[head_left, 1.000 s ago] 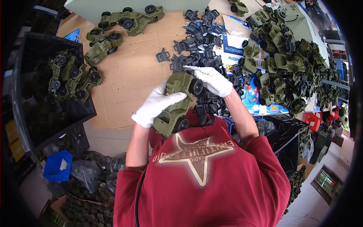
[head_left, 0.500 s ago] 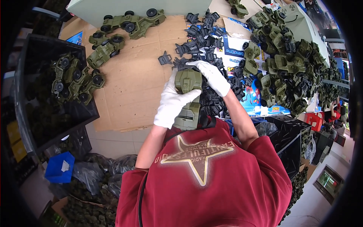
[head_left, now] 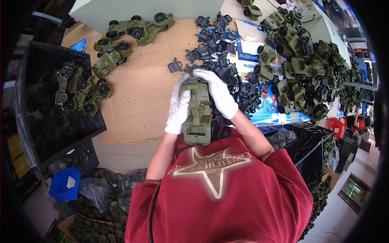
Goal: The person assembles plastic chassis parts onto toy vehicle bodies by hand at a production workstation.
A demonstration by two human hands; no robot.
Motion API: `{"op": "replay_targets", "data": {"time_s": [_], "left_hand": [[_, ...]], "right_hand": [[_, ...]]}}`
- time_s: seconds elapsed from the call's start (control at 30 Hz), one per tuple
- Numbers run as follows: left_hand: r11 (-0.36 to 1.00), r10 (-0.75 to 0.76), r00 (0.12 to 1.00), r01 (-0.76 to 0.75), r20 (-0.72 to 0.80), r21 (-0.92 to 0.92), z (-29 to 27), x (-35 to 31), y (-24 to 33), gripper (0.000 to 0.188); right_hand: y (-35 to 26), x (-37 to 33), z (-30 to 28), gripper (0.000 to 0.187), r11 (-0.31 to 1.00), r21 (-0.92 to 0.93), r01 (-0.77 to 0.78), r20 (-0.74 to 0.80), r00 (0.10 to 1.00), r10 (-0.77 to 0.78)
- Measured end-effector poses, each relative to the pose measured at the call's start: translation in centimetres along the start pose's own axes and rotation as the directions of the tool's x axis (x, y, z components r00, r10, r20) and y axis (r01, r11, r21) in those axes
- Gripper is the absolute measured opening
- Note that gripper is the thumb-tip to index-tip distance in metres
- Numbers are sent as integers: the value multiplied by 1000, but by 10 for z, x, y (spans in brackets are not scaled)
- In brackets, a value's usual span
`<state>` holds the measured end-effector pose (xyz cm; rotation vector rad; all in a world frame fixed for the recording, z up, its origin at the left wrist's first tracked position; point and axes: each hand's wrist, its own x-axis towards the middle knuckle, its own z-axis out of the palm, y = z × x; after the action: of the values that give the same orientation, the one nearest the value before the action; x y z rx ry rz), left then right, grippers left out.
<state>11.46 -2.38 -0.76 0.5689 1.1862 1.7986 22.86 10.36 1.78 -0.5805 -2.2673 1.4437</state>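
An olive-green toy vehicle (head_left: 198, 107) stands between my gloved hands, its lower end close to my shirt. My left hand (head_left: 177, 108) grips its left side, thumb lying on the green body. Around the far right end curls my right hand (head_left: 216, 90), its fingers on a black part (head_left: 195, 79) at the vehicle's far end. Much of that black part is covered by the fingers. Just beyond and to the right of my hands lies a heap of small black plastic parts (head_left: 221, 52). One loose black part (head_left: 175, 65) sits apart on the cardboard.
Brown cardboard (head_left: 137, 89) covers the table. More green toy vehicles (head_left: 139, 28) stand at the far left, with others in a black bin (head_left: 94, 127) at the left. A large pile of green vehicles (head_left: 304, 69) rises at the right. A blue box (head_left: 65, 183) sits low left.
My left thumb has drawn back from across the vehicle to its left side, uncovering the body. The vehicle now lies more fully in view, and my right hand has shifted slightly left and down.
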Motion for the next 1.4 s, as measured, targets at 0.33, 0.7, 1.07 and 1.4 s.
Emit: {"op": "replay_targets", "data": {"time_s": [0.33,0.7,1.07,1.4], "left_hand": [[948,204,975,-174,-90,268,12,0,9,31],[714,-69,975,197,-212,672,-22,82,20,47],[-675,134,970,-59,201,735,-107,281,32,86],[-395,-203,979,-83,1,915,-69,149,114,70]], "right_hand": [[-10,-13,15,41,983,-45,177,-215,959,-183],[65,3,-113,28,936,-263,-236,-748,663,-43],[8,50,-99,20,777,-593,-212,-350,937,-12],[102,131,69,27,646,-729,225,232,970,-76]]}}
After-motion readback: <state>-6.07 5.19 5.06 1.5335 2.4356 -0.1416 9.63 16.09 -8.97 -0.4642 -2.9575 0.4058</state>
